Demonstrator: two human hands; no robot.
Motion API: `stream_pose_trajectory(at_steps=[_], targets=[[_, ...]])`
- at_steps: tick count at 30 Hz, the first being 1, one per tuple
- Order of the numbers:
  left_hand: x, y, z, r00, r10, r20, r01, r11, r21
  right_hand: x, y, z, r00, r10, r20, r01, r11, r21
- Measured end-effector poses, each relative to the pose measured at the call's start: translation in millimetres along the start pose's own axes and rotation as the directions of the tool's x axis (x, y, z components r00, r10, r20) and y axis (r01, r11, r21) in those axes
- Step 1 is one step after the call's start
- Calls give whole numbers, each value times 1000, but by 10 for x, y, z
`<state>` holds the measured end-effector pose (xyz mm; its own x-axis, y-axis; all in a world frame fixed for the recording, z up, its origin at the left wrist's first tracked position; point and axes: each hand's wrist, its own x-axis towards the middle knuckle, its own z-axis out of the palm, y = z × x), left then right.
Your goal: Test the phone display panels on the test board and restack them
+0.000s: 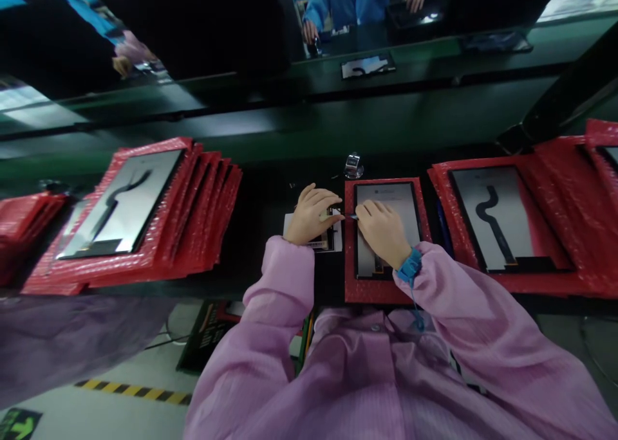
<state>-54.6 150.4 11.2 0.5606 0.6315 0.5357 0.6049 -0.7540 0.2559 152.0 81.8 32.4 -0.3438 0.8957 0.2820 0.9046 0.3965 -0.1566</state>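
My right hand (383,231) rests over a display panel (410,202) lying on a red bubble-wrap bag (355,292). Its fingers pinch a thin dark pointed tool (353,217), perhaps tweezers, with the tip toward the left; most of it is hidden in the hand. My left hand (313,213) is just left of the panel, fingers stretched out and thumb apart. Under it lies a white sheet (338,239) with a small dark part on top, mostly covered by the hand. A blue wrist strap (409,266) circles my right wrist.
Red bubble-wrap bags topped by a panel (130,202) are stacked at left, more with a panel (497,215) at right. A small shiny metal item (353,165) stands behind the work. Across the bench, a person in blue (357,2) works. A purple sleeve (82,343) is at left.
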Motion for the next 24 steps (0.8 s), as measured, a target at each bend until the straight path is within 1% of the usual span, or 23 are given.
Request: stream_pose_trajectory(at_steps=[2,3,5,7,10,13,15,19,24], targets=[[1,14,4,999,-14,44,13,1000,7,3,15,10,1000,6,-20,-5,1000,27],[0,20,8,997,-22,68,21,1000,13,3,20,21,1000,15,-28,-13,997,71],[-3,34,14,994,-32,105,30,999,25,4,23,55,999,40,-33,-32,978,204],[-7,48,13,991,-36,127,33,999,27,11,27,100,997,74,-20,-63,937,344],[-11,61,8,993,-33,116,33,999,-1,42,52,170,991,128,34,-128,858,497],[-12,49,25,996,-69,60,69,998,-8,79,99,209,990,121,79,-144,776,615],[-17,26,54,993,-98,60,98,995,-2,90,122,205,991,103,83,-132,749,650],[-35,-14,101,986,-84,145,88,996,-21,80,118,164,993,90,83,-122,748,652],[-32,6,85,968,-89,233,104,993,-53,77,97,162,992,99,80,-126,661,740]])
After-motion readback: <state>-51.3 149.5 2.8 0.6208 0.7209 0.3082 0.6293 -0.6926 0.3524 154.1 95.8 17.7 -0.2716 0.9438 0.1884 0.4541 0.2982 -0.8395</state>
